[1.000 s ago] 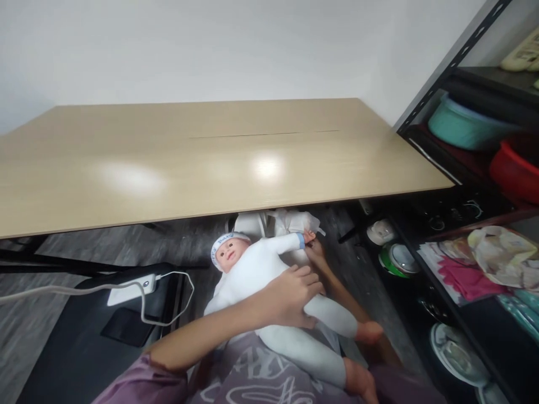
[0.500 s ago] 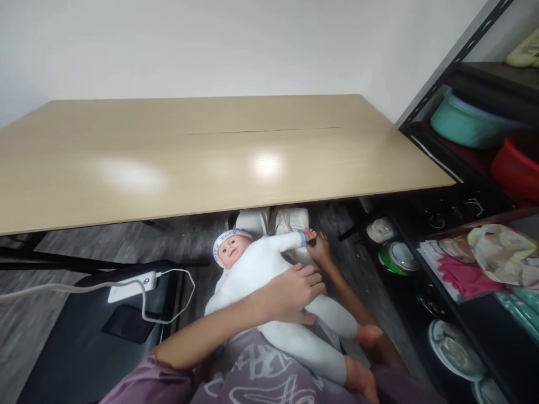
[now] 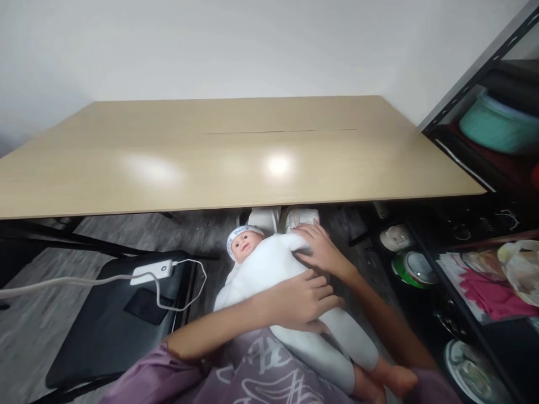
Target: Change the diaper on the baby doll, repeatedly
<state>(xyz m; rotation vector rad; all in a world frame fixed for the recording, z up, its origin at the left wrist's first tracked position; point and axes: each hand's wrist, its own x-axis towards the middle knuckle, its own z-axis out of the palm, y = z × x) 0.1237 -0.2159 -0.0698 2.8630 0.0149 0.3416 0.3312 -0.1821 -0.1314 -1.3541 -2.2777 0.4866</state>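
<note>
A baby doll [image 3: 269, 269] in a white suit and a white cap lies on my lap, head toward the table. My left hand [image 3: 301, 300] rests across its belly, fingers curled on the body. My right hand [image 3: 322, 249] lies on the doll's arm and shoulder with fingers stretched out. The doll's bare feet [image 3: 389, 379] stick out at the lower right. White packs [image 3: 280, 217] sit on the floor just past the doll's head, partly hidden by the table edge.
A long beige table [image 3: 236, 157] spans the view above my lap. A black chair [image 3: 109, 320] at left carries a white power bank with a cable [image 3: 151, 272]. A dark shelf rack [image 3: 484, 235] at right holds bowls, plates, cloths and a teal basin.
My right hand has come up from beside the doll's outstretched hand and now lies on its arm and shoulder. The doll's arm is folded in. The view has shifted slightly left.
</note>
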